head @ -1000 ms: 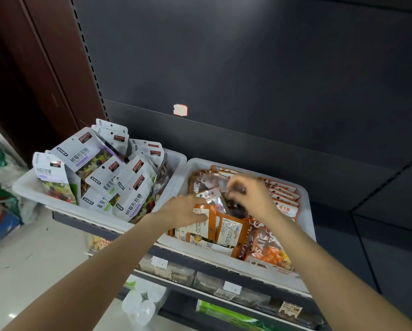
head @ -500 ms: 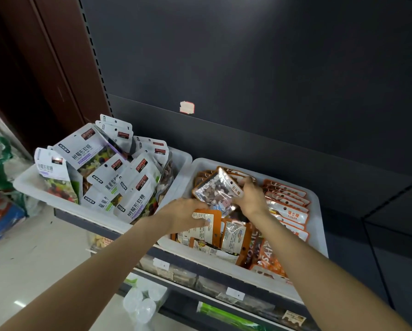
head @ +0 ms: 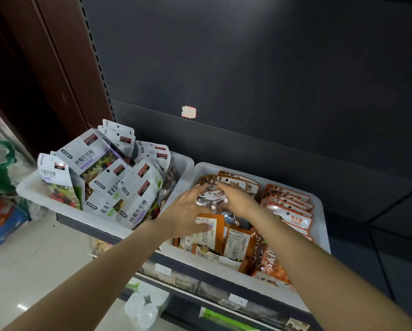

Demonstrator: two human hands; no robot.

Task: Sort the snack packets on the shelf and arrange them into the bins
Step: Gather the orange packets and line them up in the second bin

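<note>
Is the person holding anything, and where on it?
Both hands touch a clear-fronted snack packet at its left and right edges; a firm grip cannot be told.

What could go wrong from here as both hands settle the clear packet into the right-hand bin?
1. The clear packet lies on leaning orange packets, held between the left hand and right hand; once released it may slide forward.
2. The right bin looks crowded at the front, so pressing down could push front packets over its rim.
3. The white packets in the left bin lean loosely; a forearm bump could topple them.
</note>
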